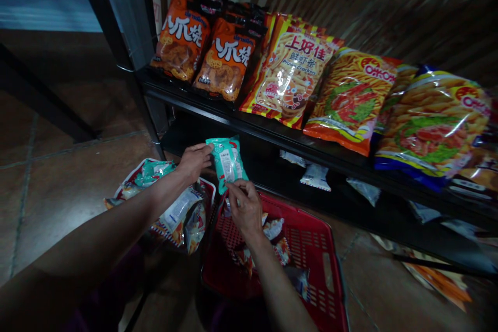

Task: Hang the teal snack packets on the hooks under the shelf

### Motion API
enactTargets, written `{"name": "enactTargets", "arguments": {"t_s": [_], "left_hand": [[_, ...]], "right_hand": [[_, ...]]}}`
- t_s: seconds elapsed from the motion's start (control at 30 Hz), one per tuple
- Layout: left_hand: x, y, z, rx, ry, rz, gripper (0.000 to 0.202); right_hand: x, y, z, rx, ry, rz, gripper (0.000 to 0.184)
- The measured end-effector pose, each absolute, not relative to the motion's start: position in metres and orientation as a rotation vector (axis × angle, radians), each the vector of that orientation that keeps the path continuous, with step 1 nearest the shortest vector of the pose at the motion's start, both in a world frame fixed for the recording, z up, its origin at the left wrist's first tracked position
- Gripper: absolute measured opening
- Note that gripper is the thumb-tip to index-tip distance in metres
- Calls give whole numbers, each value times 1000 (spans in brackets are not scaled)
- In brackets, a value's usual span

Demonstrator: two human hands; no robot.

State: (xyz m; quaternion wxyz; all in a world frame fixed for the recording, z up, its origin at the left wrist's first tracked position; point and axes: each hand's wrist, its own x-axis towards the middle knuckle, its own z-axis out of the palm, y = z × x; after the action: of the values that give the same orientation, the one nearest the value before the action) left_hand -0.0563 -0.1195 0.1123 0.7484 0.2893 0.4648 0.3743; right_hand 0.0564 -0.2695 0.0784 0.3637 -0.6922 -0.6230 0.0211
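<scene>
"While both hands are on the teal packet (230, 162), where is it?"
"Before the dark lower shelf (268, 168), above the far-left corner of the red basket (319, 223). Its small print is unreadable."
"Fingers?"
"The right hand (246, 207) pinches its bottom edge, thumb nearly meeting forefinger. The left hand (195, 162) has slightly bent fingertips at the upper left edge; whether they grip, I can't tell."
"What's covered?"
"The left forearm (143, 207) hides some packets in the white-rimmed basket (213, 193). The right forearm (274, 270) blocks part of the red one, whose near end is cut off."
"And the shelves?"
"The rightmost bag (476, 171) up top leaves the view; packets (316, 177) below lie dim, partly shadowed."
</scene>
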Motion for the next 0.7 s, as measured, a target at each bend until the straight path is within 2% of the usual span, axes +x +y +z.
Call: {"name": "enactTargets", "arguments": {"t_s": [0.2, 0.33, 0.4, 0.53, 0.7], "left_hand": [[-60, -114, 104, 579, 1035, 847, 34], [-59, -116, 103, 565, 1001, 837, 29], [-58, -119, 104, 557, 1006, 846, 30], [-55, -125, 108, 566, 1016, 823, 31], [-53, -128, 108, 554, 1033, 816, 29]], "right_hand": [[62, -266, 83, -1849, -1100, 167, 28], [66, -259, 81, -1715, -539, 595, 49], [64, -256, 81, -1558, -335, 842, 52], [57, -253, 85, -1345, -139, 1067, 44], [56, -254, 89, -1291, -114, 1113, 38]]}}
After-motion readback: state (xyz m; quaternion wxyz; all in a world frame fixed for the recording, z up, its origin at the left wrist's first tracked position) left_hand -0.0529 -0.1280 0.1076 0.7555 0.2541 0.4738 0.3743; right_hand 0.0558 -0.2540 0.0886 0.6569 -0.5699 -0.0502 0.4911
